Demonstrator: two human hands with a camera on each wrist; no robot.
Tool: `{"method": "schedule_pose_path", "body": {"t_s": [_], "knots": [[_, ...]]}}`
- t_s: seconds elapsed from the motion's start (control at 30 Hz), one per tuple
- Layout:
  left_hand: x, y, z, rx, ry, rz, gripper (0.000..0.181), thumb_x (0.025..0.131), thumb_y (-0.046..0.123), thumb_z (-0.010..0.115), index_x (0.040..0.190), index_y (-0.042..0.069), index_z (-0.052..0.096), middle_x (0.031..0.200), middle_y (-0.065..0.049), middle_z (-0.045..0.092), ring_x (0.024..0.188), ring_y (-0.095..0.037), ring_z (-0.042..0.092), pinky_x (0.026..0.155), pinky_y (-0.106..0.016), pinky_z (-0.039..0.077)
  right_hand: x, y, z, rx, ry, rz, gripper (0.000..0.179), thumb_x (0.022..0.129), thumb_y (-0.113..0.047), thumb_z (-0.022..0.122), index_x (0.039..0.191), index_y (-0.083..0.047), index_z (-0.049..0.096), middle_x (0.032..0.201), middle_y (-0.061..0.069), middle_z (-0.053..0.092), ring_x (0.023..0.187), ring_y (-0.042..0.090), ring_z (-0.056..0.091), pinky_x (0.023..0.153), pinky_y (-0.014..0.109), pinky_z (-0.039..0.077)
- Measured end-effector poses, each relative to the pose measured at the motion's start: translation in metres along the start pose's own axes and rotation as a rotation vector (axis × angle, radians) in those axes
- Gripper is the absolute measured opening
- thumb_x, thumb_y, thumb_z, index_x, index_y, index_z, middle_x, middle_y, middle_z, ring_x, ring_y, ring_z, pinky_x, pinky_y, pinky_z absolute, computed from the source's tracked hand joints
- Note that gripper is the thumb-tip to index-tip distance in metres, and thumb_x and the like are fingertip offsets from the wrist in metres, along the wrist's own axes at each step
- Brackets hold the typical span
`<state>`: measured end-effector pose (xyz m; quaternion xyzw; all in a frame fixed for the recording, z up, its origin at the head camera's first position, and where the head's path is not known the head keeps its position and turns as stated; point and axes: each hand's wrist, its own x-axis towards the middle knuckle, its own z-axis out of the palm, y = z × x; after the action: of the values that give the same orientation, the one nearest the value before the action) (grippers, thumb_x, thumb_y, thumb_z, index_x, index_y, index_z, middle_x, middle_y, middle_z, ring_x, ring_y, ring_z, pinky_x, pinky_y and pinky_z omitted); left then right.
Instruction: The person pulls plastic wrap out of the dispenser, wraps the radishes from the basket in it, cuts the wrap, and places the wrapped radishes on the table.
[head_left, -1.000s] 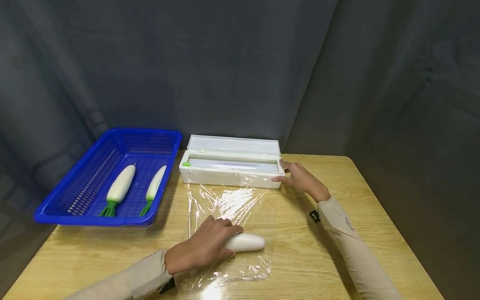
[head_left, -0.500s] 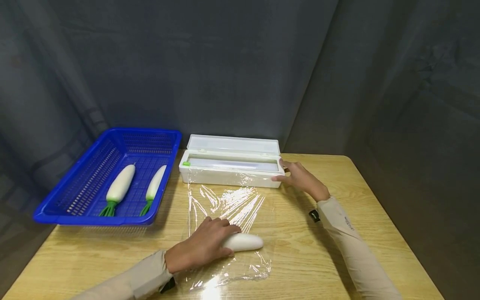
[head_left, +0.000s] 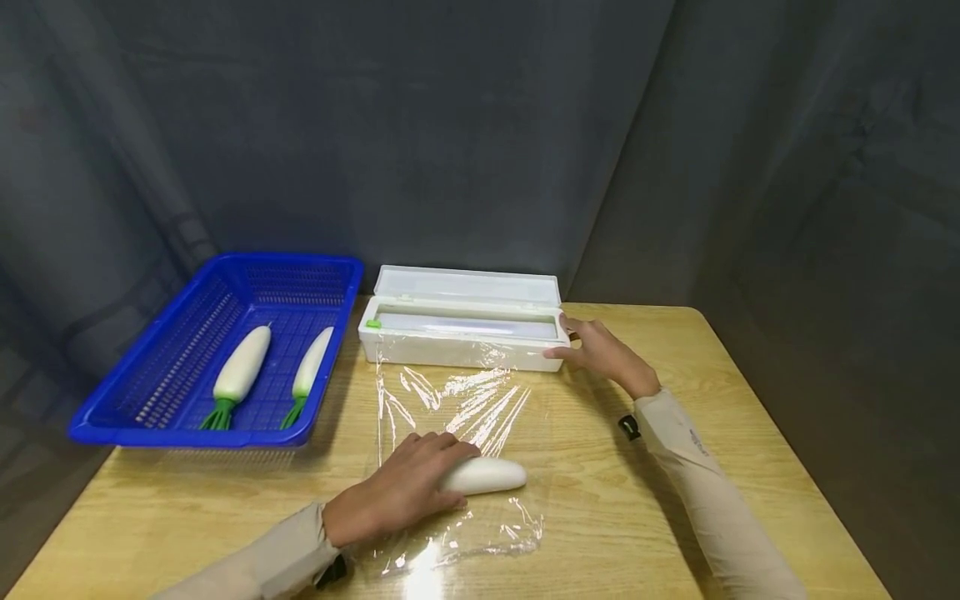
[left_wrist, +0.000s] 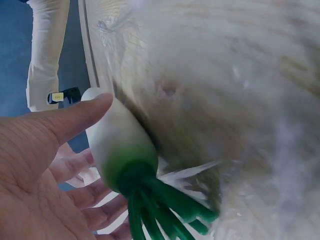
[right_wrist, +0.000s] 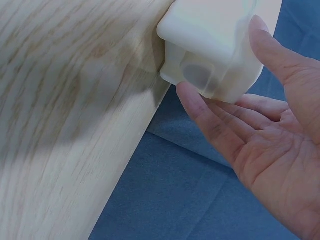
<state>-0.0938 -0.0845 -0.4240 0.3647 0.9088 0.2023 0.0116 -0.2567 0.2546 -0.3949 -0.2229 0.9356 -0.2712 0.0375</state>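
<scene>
My left hand grips a white radish that lies crosswise on a sheet of clear cling film. In the left wrist view its green stalks point away from the thumb, and the fingers run along its far side. The film stretches back over the table to a white cling film dispenser, whose lid stands raised. At the dispenser's right end my right hand holds the corner, thumb in front and fingers at the end face, as the right wrist view shows.
A blue plastic basket stands at the left with two more radishes in it, one in the middle and one partly behind the right wall. A green slider sits on the dispenser's left end. Grey curtains enclose the wooden table.
The left hand and radish have shifted very slightly left, and the glare lines on the film have altered. The right hand keeps its place on the dispenser.
</scene>
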Motion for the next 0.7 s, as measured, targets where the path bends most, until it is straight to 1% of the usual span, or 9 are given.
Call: {"method": "schedule_pose_path", "body": {"t_s": [0.07, 0.2, 0.37, 0.43, 0.53, 0.63, 0.7], "knots": [[-0.001, -0.001, 0.000, -0.002, 0.006, -0.003, 0.060, 0.084, 0.031, 0.087, 0.137, 0.012, 0.065, 0.122, -0.006, 0.070, 0.104, -0.022, 0.065, 0.087, -0.038, 0.047, 0.000, 0.000, 0.000, -0.002, -0.001, 0.002, 0.085, 0.098, -0.031, 0.075, 0.156, 0.014, 0.031, 0.147, 0.034, 0.053, 0.124, 0.045, 0.064, 0.105, 0.058, 0.051], [-0.002, -0.001, 0.001, -0.002, 0.014, -0.007, 0.060, 0.085, 0.032, 0.086, 0.137, 0.013, 0.064, 0.124, -0.006, 0.070, 0.106, -0.022, 0.065, 0.088, -0.037, 0.047, 0.001, 0.000, -0.001, -0.009, -0.002, -0.001, 0.084, 0.098, -0.031, 0.074, 0.155, 0.014, 0.032, 0.147, 0.034, 0.052, 0.124, 0.045, 0.064, 0.104, 0.057, 0.051], [-0.004, 0.001, 0.002, -0.010, 0.029, -0.010, 0.062, 0.086, 0.030, 0.086, 0.140, 0.012, 0.062, 0.126, -0.007, 0.068, 0.111, -0.024, 0.064, 0.093, -0.044, 0.049, 0.000, -0.002, -0.002, -0.009, -0.024, 0.018, 0.085, 0.098, -0.030, 0.075, 0.156, 0.014, 0.031, 0.146, 0.034, 0.054, 0.125, 0.045, 0.064, 0.104, 0.057, 0.052], [-0.006, 0.002, 0.002, -0.020, 0.028, -0.017, 0.062, 0.086, 0.030, 0.085, 0.141, 0.012, 0.061, 0.127, -0.007, 0.067, 0.113, -0.025, 0.063, 0.097, -0.047, 0.049, 0.000, -0.004, -0.004, -0.017, -0.039, 0.034, 0.086, 0.099, -0.031, 0.074, 0.156, 0.014, 0.030, 0.145, 0.034, 0.055, 0.127, 0.045, 0.062, 0.106, 0.056, 0.050], [-0.007, 0.002, 0.001, -0.044, 0.029, -0.028, 0.062, 0.088, 0.028, 0.084, 0.142, 0.013, 0.060, 0.128, -0.006, 0.066, 0.115, -0.024, 0.062, 0.099, -0.049, 0.048, 0.001, -0.009, -0.006, -0.042, -0.064, 0.056, 0.089, 0.100, -0.034, 0.073, 0.158, 0.013, 0.026, 0.149, 0.034, 0.051, 0.137, 0.045, 0.054, 0.112, 0.057, 0.044], [-0.007, 0.001, 0.001, -0.055, 0.033, -0.032, 0.061, 0.088, 0.027, 0.084, 0.143, 0.014, 0.060, 0.129, -0.006, 0.065, 0.115, -0.025, 0.061, 0.100, -0.051, 0.048, 0.001, -0.013, -0.008, -0.058, -0.088, 0.077, 0.092, 0.101, -0.039, 0.070, 0.160, 0.012, 0.021, 0.160, 0.033, 0.038, 0.149, 0.045, 0.039, 0.120, 0.059, 0.034], [-0.006, 0.001, 0.001, -0.061, 0.044, -0.032, 0.061, 0.088, 0.026, 0.084, 0.143, 0.014, 0.060, 0.131, -0.008, 0.064, 0.117, -0.027, 0.062, 0.103, -0.054, 0.047, 0.000, -0.015, -0.008, -0.064, -0.097, 0.083, 0.092, 0.102, -0.041, 0.068, 0.161, 0.011, 0.020, 0.164, 0.033, 0.030, 0.153, 0.046, 0.030, 0.124, 0.059, 0.028]]}}
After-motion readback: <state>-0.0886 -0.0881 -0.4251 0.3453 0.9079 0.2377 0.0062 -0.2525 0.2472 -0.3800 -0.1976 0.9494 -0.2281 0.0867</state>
